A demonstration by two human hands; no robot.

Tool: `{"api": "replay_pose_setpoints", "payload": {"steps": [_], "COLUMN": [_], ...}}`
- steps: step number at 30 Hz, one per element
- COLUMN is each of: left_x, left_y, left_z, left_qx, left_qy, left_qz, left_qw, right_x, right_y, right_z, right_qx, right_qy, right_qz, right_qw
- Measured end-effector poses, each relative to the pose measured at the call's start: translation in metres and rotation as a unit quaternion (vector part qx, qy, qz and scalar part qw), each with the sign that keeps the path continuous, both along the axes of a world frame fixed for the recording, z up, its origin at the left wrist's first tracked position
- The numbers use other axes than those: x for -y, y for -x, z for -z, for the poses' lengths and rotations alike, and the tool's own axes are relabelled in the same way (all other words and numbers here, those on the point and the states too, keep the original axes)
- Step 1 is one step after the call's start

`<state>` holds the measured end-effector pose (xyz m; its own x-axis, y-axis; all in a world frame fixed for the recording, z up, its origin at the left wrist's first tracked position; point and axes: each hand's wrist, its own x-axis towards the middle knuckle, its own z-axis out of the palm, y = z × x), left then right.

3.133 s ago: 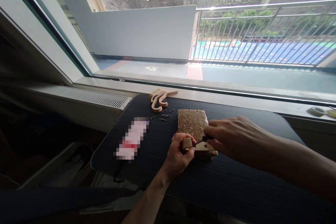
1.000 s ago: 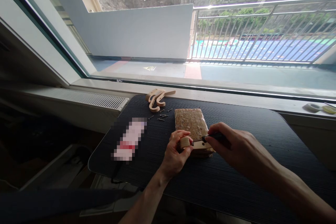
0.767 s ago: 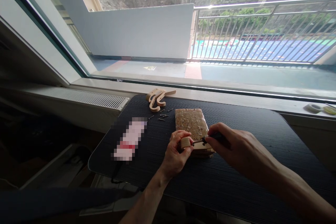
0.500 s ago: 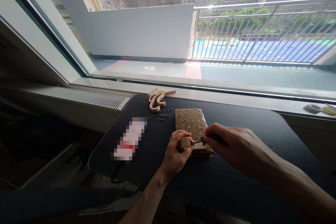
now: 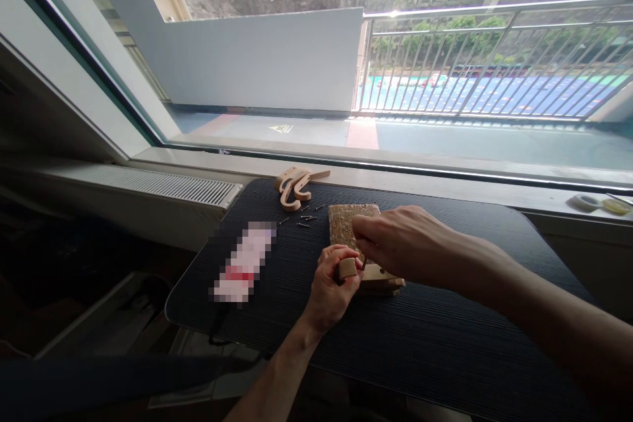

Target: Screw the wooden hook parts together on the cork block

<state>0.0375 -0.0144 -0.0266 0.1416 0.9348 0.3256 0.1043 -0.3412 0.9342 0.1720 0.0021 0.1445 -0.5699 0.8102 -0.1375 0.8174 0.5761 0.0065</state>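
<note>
My left hand [image 5: 330, 287] is closed round the rounded end of a light wooden piece [image 5: 376, 273] and holds it on the near end of a brown speckled block [image 5: 342, 222]. My right hand [image 5: 401, 244] hovers over the block with its fingers curled and pinched downward just above that piece. Its fingers hide almost all of the dark-handled tool they hold; only a dark tip [image 5: 364, 266] shows at the wooden piece. Both hands work over the black ribbed tabletop [image 5: 445, 336].
Two curved wooden hooks [image 5: 294, 184] lie at the table's far edge, with several small dark screws [image 5: 305, 216] beside them. A blurred white and red item [image 5: 244, 260] lies to the left. Tape rolls [image 5: 586, 202] sit on the sill, and a radiator grille [image 5: 168, 183] runs along the left.
My right hand has swung left and risen, from lying low to the right of the wooden piece to standing over the block. The left hand has kept its grip.
</note>
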Motion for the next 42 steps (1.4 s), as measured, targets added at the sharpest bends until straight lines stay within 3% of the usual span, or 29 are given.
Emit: {"api": "replay_pose_setpoints", "payload": {"steps": [5, 11, 16, 30, 42], "left_x": [-0.002, -0.001, -0.001, -0.002, 0.005], "left_y": [0.000, 0.001, 0.001, 0.001, 0.000], "left_z": [0.004, 0.004, 0.005, 0.018, 0.008], "left_qx": [0.004, -0.001, 0.010, 0.054, 0.085], "left_qy": [0.002, -0.009, -0.025, -0.015, -0.006], "left_qz": [0.001, 0.003, 0.004, 0.003, 0.008], "left_qw": [1.000, 1.000, 1.000, 0.998, 0.996], "right_x": [-0.003, -0.002, 0.000, 0.018, 0.022], "right_y": [-0.010, -0.012, -0.010, 0.024, 0.007], "right_z": [-0.004, -0.007, -0.002, -0.006, -0.002], "right_qx": [-0.010, -0.035, -0.029, 0.026, -0.008], "right_qy": [-0.018, 0.024, -0.004, -0.043, -0.056], "right_qz": [0.020, -0.016, 0.015, 0.072, 0.067], "right_qw": [1.000, 0.999, 0.999, 0.996, 0.996]}}
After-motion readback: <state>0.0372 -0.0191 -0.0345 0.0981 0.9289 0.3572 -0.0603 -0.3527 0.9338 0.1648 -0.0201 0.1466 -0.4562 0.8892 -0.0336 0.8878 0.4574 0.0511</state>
